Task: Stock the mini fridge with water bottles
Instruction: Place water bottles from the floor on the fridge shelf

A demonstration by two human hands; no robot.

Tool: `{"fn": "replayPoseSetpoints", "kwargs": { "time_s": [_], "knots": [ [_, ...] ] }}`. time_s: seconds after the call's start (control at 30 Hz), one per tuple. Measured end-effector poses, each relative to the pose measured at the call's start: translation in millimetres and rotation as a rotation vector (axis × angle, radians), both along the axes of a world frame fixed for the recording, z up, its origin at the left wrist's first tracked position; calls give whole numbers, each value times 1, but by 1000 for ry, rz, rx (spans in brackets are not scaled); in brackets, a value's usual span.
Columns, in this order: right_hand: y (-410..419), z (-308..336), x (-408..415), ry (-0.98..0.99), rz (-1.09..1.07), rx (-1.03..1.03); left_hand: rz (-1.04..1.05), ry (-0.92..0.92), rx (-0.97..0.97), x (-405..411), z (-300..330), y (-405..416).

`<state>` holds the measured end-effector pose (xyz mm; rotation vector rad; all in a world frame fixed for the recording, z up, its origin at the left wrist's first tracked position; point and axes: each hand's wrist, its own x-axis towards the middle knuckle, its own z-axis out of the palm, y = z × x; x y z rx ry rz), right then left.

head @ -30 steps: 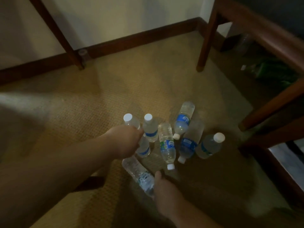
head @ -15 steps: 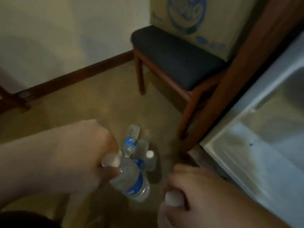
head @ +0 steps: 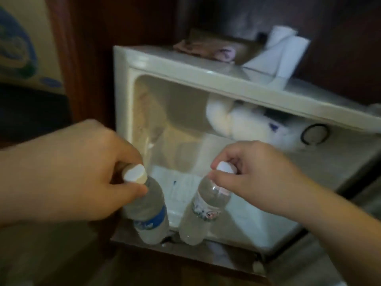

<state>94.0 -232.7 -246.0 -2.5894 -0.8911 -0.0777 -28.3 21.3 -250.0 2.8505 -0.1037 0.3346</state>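
The white mini fridge [head: 185, 69] stands open in front of me, its pale interior in full view. My left hand [head: 82, 170] grips a clear water bottle with a blue label [head: 149, 215] by its white-capped neck. My right hand [head: 253, 178] holds a second clear bottle with a pale label [head: 203, 213] the same way. Both bottles hang upright, side by side, just in front of the fridge's lower opening. The fridge floor behind them looks white and bare.
White frost or a white bag [head: 237, 122] fills the fridge's upper right, beside a round dial [head: 314, 134]. A paper roll [head: 282, 54] and cloth [head: 195, 46] lie on top of the fridge. Dark wood panels surround it; a printed cardboard box [head: 22, 48] is at left.
My hands lifted one bottle each off the carpet and my view swung right from the floor and chair to the open fridge. Both bottles now hang at its opening.
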Motion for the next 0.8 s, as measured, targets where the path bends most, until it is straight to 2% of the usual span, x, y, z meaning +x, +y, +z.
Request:
{"fn": "replayPoseSetpoints", "kwargs": {
  "time_s": [0.07,0.17,0.27,0.33,0.43,0.57,0.8],
  "knots": [
    [-6,-12,10,-69,-125,61,-6,99,8,12,3,-13],
    [-9,-42,26,-115,-279,33,-33,76,-96,33,-10,-28],
    [-13,-80,42,-334,-324,55,16,75,-126,50,-25,-36],
    [-16,-102,52,-274,-405,100,28,62,-113,56,-33,-41],
    [-16,-124,73,-292,-544,249,39,25,-97,64,-41,-45],
    [-11,-130,106,-186,-701,402,66,-46,-208,79,-46,-39],
    [-9,-147,155,-274,-830,634,72,-155,-334,102,-65,-39]
  ]
}}
